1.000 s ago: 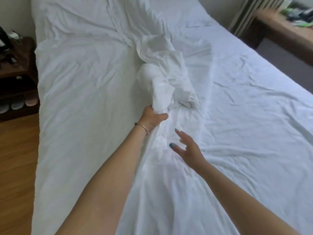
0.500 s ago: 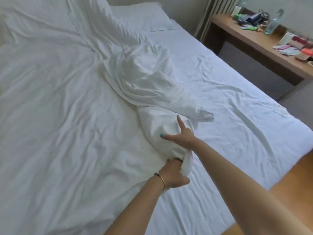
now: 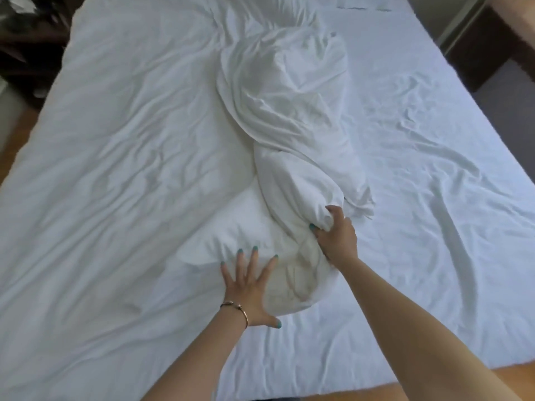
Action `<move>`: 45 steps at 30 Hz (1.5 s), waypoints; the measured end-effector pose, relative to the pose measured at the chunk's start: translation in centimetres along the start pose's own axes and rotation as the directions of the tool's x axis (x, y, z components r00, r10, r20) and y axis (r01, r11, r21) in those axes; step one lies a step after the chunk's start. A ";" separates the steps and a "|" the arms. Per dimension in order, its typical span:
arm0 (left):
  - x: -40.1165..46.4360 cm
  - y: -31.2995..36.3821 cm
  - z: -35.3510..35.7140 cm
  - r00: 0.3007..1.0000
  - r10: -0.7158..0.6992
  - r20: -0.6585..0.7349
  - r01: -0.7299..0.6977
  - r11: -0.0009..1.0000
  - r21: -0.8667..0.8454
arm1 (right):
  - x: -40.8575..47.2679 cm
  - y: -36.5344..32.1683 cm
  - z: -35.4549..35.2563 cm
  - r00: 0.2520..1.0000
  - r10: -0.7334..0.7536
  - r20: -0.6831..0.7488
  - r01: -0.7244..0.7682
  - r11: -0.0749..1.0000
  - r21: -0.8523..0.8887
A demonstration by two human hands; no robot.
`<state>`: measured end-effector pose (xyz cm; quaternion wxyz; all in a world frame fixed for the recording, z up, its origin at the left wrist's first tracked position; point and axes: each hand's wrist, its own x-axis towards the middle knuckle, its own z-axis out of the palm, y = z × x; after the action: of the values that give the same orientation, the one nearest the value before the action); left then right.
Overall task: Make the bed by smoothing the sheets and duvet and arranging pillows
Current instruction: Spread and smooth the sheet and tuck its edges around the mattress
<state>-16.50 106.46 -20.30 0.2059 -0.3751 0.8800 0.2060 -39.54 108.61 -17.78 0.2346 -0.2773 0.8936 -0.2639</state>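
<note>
Here, seen from the head camera at the foot of the bed, the duvet [image 3: 286, 117] lies twisted into a long bunched ridge that runs from the far centre of the mattress toward the near edge, its left part spread flat but heavily creased over the left half of the bed. The right hand [image 3: 337, 237] grips the near end of the bunched ridge, fingers curled into the fabric, while the left hand [image 3: 250, 287] rests flat with fingers spread and straight, pressing on the duvet just left of that bundle; a thin bracelet [image 3: 236, 309] circles the left wrist. The fitted sheet [image 3: 419, 169] lies exposed over the right half of the mattress and shows many wrinkles. A pillow [image 3: 362, 1] is only partly visible at the far edge, right of centre, and its arrangement cannot be judged. Dark furniture [image 3: 31, 39] stands at far left and a bench [image 3: 515, 21] at far right, both blurred; wooden floor [image 3: 434, 383] shows at the near edge. As a judgement, the task is at an early stage: the duvet has yet to be untwisted and drawn across the right side, the sheet needs smoothing, and the pillows remain to be set. No brand, label or legible writing appears on the bedding or elsewhere in view
</note>
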 end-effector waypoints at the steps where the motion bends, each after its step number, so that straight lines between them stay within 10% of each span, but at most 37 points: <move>1: 0.1 0.1 0.2 1.000 0.004 -0.014 -0.003 1.000 0.003 | -0.4 0.1 0.1 0.999 -0.030 -0.018 0.030 0.999 -0.018; 7: 3.2 5.7 -2.3 0.911 -0.128 -0.392 -0.192 0.708 -0.679 | -3.1 3.4 -2.5 0.958 -0.198 -0.206 0.177 0.977 -0.116; 10: 5.2 9.9 -4.3 0.944 -0.094 -0.317 -0.213 0.560 -0.801 | -4.6 8.1 -6.4 0.956 -0.174 -0.238 0.152 0.983 -0.106; 14: 7.0 17.6 -3.6 0.970 -0.064 -0.236 -0.153 0.594 -0.790 | -7.1 13.5 -9.0 0.975 -0.114 -0.192 0.115 0.993 -0.006; 21: 14.4 25.6 -1.3 0.745 -0.666 -0.011 0.315 0.367 -0.875 | -1.6 19.7 -10.6 0.945 -0.009 0.327 0.095 0.964 -0.247; 25: 16.9 28.0 -0.6 0.571 -0.821 -0.008 0.428 0.305 -0.851 | 7.4 19.2 -14.3 0.992 -0.129 -0.012 0.128 0.988 -0.092; 28: 16.3 27.9 -0.3 0.538 -0.843 -0.004 0.511 0.330 -0.794 | 13.0 17.3 -15.2 0.969 -0.157 0.193 0.207 0.938 -0.277; 40: 14.8 27.9 -0.3 0.563 -0.820 0.104 0.458 0.204 -0.865 | 15.6 15.1 -18.0 0.828 -0.387 0.406 0.503 0.834 -0.229; 45: 14.5 31.5 -1.6 0.779 -0.624 -0.060 0.242 0.388 -0.889 | 14.7 20.0 -25.1 0.932 -0.270 0.243 0.310 0.940 -0.145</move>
<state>-49.53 117.27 -19.88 -0.1334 -0.6795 0.5529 0.4635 -71.99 122.29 -14.98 0.2643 -0.4540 0.8314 -0.1813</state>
